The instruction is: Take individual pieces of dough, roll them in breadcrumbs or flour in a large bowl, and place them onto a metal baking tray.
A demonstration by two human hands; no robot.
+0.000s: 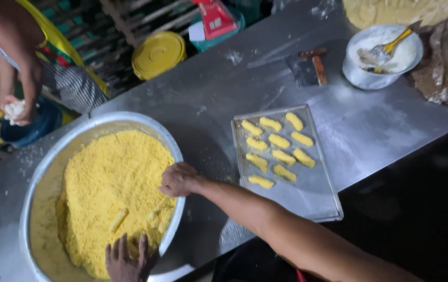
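Our right hand [178,179] is curled shut on crumbs at the big bowl's [171,143] edge. Our left hand [126,256] lies open in the yellow crumbs [111,177]. We should roll the stick [119,219] gently.

Bright yellow crumbs [111,183] fill a silver-grey metal basin [36,177]; pale yellow coated sticks [278,149] sit in rows on a grey metal tray [315,201], all on a dull grey steel surface [224,89] w/ white powder smudges. Top right: white flour in a silvery bowl [362,78], w/ a yellow-handled utensil [396,42]. Nearby: a round yellow lid [158,52], a red packet [216,18] & a co-worker's black-and-white striped cloth [75,86].
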